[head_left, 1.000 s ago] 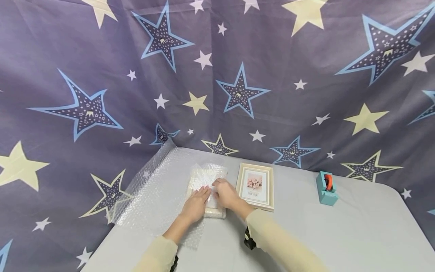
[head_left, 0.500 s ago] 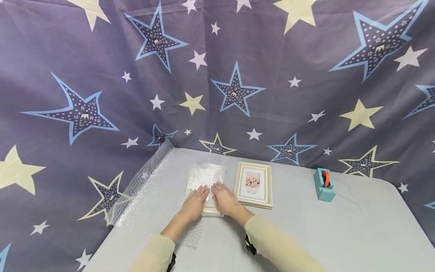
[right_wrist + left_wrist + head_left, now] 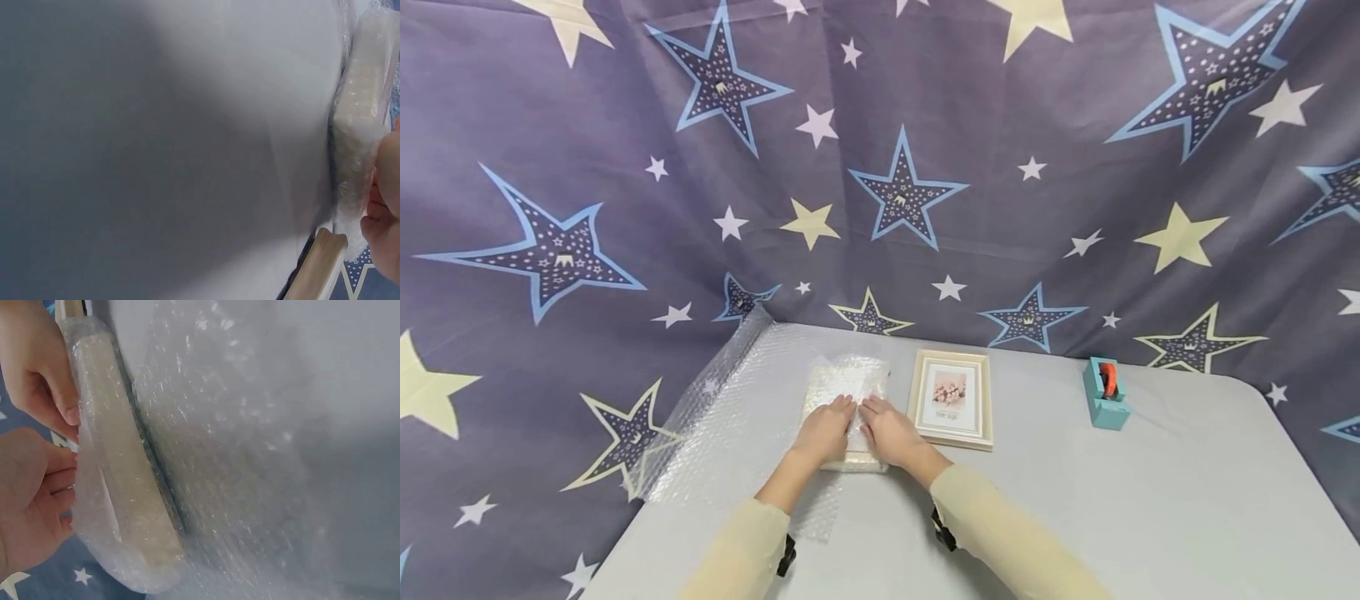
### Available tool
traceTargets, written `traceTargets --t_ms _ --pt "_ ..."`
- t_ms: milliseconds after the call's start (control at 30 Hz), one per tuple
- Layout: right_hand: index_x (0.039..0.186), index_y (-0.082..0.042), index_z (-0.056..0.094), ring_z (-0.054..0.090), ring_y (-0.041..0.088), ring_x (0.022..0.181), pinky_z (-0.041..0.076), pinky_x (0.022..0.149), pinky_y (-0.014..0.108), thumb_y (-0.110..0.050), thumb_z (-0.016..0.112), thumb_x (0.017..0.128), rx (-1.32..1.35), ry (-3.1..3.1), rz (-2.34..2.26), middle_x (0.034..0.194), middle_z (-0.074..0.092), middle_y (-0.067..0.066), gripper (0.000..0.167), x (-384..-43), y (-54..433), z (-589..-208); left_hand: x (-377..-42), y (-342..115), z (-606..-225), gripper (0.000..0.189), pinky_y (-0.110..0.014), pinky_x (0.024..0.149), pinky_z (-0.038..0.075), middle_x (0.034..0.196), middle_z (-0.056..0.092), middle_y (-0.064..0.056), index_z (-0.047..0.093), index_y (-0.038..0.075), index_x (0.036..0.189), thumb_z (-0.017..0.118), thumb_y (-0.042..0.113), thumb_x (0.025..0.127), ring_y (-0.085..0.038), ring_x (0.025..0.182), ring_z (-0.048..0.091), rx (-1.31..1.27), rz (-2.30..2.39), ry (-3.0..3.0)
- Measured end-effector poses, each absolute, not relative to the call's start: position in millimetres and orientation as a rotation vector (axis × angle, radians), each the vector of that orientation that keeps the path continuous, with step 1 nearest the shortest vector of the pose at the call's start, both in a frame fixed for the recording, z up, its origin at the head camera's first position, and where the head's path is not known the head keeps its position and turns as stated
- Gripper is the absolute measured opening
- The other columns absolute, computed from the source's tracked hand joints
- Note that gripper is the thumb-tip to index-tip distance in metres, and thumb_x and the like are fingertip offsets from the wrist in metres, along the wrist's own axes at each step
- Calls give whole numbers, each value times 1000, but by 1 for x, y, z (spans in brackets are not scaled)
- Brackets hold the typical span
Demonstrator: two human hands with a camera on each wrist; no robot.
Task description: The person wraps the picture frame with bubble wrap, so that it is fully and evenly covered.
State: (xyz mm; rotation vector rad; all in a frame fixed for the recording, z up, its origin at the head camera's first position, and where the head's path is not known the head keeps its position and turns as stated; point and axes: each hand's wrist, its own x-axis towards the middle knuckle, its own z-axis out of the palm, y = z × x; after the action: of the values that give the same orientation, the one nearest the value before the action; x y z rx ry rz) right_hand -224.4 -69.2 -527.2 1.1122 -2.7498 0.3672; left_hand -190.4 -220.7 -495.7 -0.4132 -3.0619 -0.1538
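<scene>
Left hand (image 3: 825, 428) and right hand (image 3: 890, 431), grips unclenched, are pressing on a flat, rectangular, cream, glossy bubble-wrapped package (image 3: 847, 380).

And there's the cream picture frame (image 3: 951, 400), lying face up on the pale grey surface (image 3: 1097, 492), pink blossoms (image 3: 950, 387) showing above small lettering (image 3: 951, 415)! Look well to the right of the frame: a teal tape dispenser (image 3: 1107, 411), with an orange-red ring (image 3: 1108, 379) seated in it. And up behind the frame hangs the purple-grey cloth (image 3: 985, 125), stars (image 3: 901, 200) all over it, plain white, plain yellow, dark dotted ones edged in blue or yellow!
</scene>
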Motion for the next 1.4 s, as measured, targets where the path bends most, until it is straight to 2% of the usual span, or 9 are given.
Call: traceTargets --t_ms 167,400,600,733,900,1167,1400 --pt "131 -1 57 49 26 135 38 116 35 -21 52 97 1128 -2764 357 137 59 12 40 -224 -72 -530 -192 -226 -500 44 -44 108 45 139 56 -16 55 -2 131 58 6 88 -30 132 52 -392 -106 -3086" --pt "133 -2 56 49 24 136 38 116 34 -22 50 98 1093 -2769 350 138 58 10 40 -225 -67 -530 -190 -229 -509 38 -44 108 46 137 57 -17 56 -2 131 53 10 96 -31 128 55 -404 -180 -3016" --pt "127 -2 61 55 24 130 44 112 33 -22 58 94 1104 -2759 314 133 62 9 38 -225 -63 -522 -185 -227 -516 38 -50 109 43 137 55 -23 53 -7 132 50 7 96 -35 131 51 -445 -274 -3003" --pt "125 -3 62 58 23 126 46 109 32 -21 61 92 1168 -2704 290 132 63 9 38 -227 -65 -518 -183 -225 -519 39 -53 111 41 140 52 -22 51 -6 133 48 7 97 -35 134 48 -396 -301 -3020" --pt "131 2 56 55 28 129 44 112 38 -20 53 96 1296 -2685 318 136 58 15 41 -232 -72 -518 -185 -231 -521 39 -53 112 40 142 52 -20 50 -5 135 47 9 98 -34 135 47 -348 -333 -3004" --pt "135 4 51 51 29 133 39 115 40 -15 47 99 1318 -2721 455 139 55 16 41 -237 -66 -518 -193 -233 -518 37 -52 111 41 137 56 -21 54 -4 132 49 9 97 -36 131 51 -356 -506 -2938" --pt "137 2 49 47 28 136 37 117 40 -15 51 98 1367 -2748 563 144 51 16 43 -235 -59 -511 -189 -239 -517 38 -46 113 40 139 55 -18 54 -1 134 50 8 97 -33 132 51 -339 -607 -2937"
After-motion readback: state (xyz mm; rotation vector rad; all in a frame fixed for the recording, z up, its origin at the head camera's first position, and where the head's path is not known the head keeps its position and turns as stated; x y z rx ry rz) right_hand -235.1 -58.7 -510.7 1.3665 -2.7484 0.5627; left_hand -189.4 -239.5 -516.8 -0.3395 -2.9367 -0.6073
